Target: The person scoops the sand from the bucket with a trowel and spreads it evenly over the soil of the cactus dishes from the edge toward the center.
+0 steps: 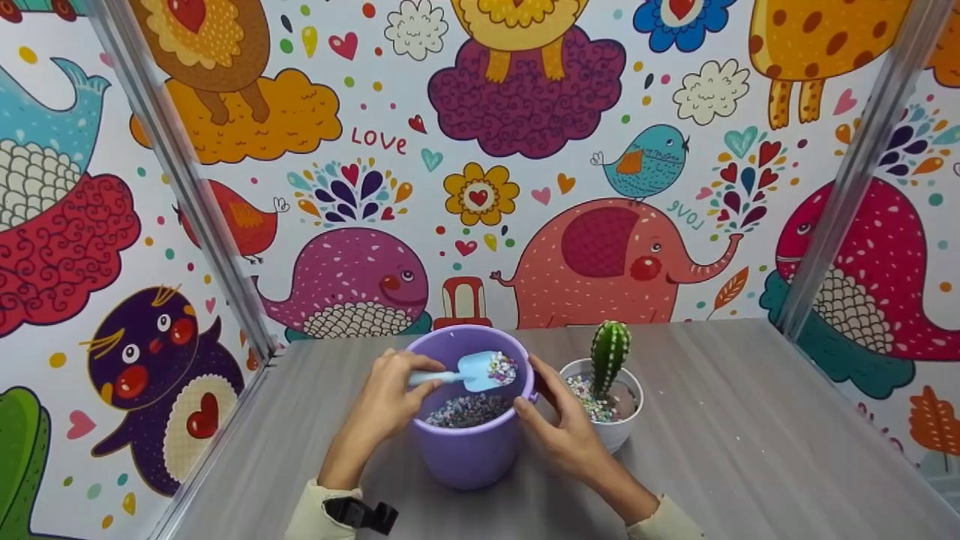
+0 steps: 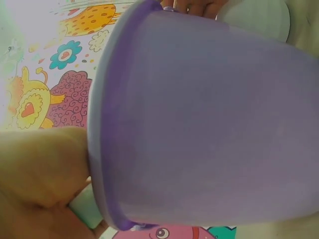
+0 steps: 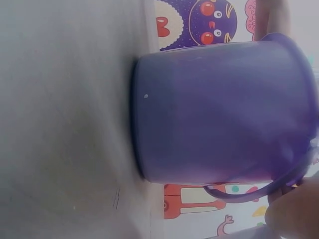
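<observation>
Here, a blue scoop (image 1: 473, 371) is gripped by the left hand (image 1: 389, 394), a purple bucket (image 1: 469, 454) seemingly by the right hand (image 1: 566, 435).

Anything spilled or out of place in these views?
Possibly spillage: a few tiny pale specks lie on the gray wood-grain table, right of the round white pot with the green cactus. They look stray, though too small to identify. The purple plastic bucket stands upright.
</observation>
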`<action>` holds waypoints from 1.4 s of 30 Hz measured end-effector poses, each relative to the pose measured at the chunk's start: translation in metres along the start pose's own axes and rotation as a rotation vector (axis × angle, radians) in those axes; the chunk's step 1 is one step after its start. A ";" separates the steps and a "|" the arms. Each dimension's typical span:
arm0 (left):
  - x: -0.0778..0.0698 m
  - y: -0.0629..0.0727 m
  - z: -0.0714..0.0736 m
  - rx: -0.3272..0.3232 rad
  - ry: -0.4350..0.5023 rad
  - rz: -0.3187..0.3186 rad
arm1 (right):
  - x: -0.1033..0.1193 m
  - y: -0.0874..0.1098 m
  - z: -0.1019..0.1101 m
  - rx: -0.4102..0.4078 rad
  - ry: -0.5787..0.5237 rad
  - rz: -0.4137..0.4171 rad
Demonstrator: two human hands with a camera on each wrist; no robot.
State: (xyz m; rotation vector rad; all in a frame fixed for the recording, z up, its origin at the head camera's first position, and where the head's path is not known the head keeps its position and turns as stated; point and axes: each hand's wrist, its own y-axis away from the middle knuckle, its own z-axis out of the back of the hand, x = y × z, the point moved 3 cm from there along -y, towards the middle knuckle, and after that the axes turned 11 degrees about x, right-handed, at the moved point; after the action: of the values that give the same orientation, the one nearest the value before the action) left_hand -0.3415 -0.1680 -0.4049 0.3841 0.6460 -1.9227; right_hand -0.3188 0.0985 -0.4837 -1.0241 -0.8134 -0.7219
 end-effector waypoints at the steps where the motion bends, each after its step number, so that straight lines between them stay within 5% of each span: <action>1: 0.000 0.000 0.000 -0.003 0.005 0.000 | 0.000 0.001 0.001 0.003 0.003 0.006; 17: -0.008 0.006 0.005 -0.031 0.045 -0.003 | 0.008 0.039 0.038 -0.046 0.220 0.162; 32: -0.033 0.005 0.011 -0.060 0.043 -0.098 | 0.002 0.061 0.095 -0.252 0.247 0.033; 42: -0.053 0.000 0.000 0.008 0.037 -0.122 | -0.010 0.057 0.116 -0.355 0.271 -0.096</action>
State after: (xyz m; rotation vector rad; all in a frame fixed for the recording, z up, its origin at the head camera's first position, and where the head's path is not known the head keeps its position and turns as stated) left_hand -0.3190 -0.1287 -0.3768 0.3934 0.7000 -2.0384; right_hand -0.3043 0.2278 -0.4837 -1.1758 -0.5106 -1.0883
